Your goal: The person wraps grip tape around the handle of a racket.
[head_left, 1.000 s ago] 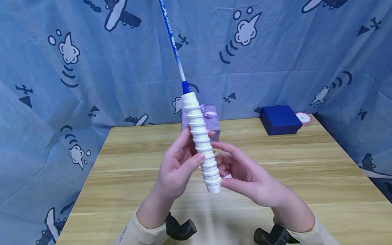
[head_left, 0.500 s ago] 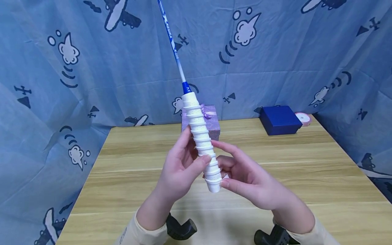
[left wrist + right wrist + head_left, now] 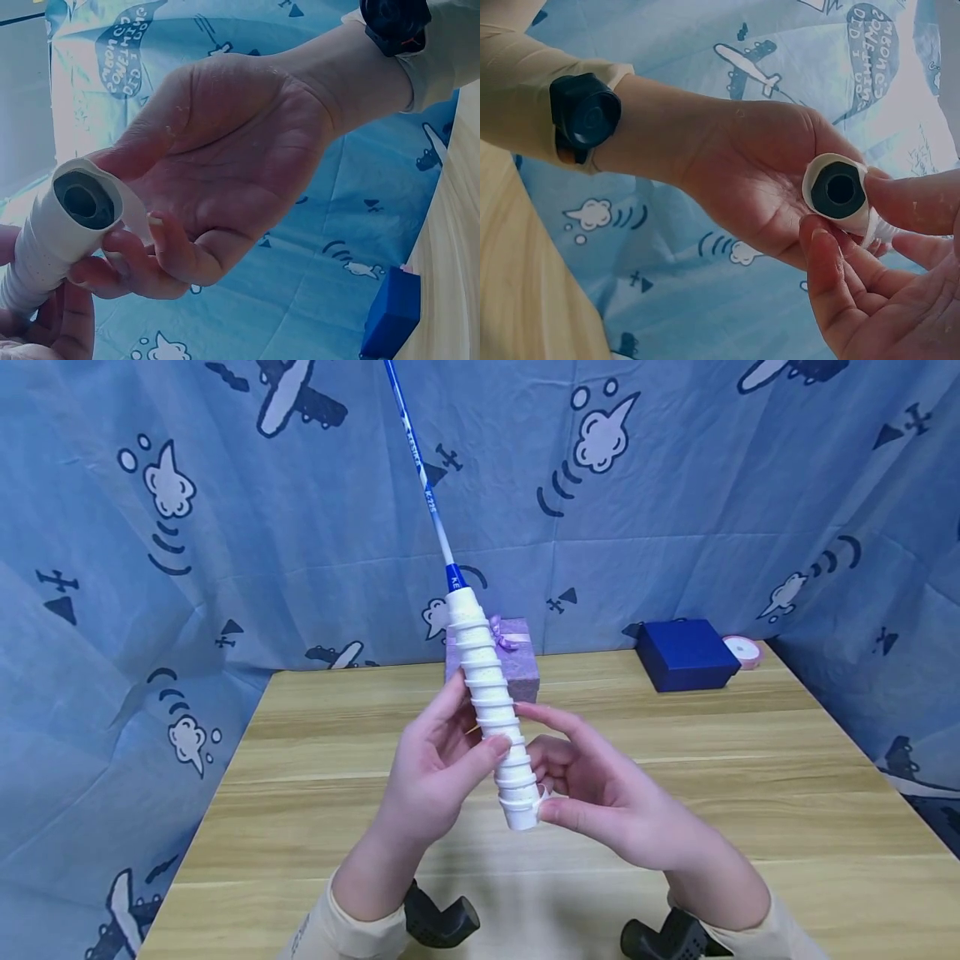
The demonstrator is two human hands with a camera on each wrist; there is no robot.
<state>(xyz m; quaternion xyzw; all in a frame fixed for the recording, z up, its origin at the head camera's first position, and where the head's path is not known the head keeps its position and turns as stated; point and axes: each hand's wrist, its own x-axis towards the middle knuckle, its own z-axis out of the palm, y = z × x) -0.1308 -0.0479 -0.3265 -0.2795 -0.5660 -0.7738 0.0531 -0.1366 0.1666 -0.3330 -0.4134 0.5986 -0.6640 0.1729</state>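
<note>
A badminton racket handle [image 3: 489, 681], wrapped in white ridged grip tape, slants through the middle of the head view. Its thin blue and white shaft [image 3: 427, 485] runs up out of the frame. My left hand [image 3: 429, 772] holds the handle, thumb across the front and fingers behind. Near the butt, my right hand [image 3: 611, 797] pinches a loose end of the grip tape [image 3: 135, 214] between thumb and fingers. In the right wrist view the dark butt end [image 3: 838, 191] shows inside the white wrap.
A purple gift box [image 3: 517, 672] with a ribbon stands behind the handle. At the back right of the wooden table [image 3: 337, 727] are a dark blue box [image 3: 686, 654] and a ribbon roll [image 3: 742, 650]. A blue printed cloth [image 3: 300, 527] hangs behind.
My left thumb has slid right across the handle, then slightly back, and the shaft lettering has turned a little. The loose tape end has shifted slightly left, beside the handle.
</note>
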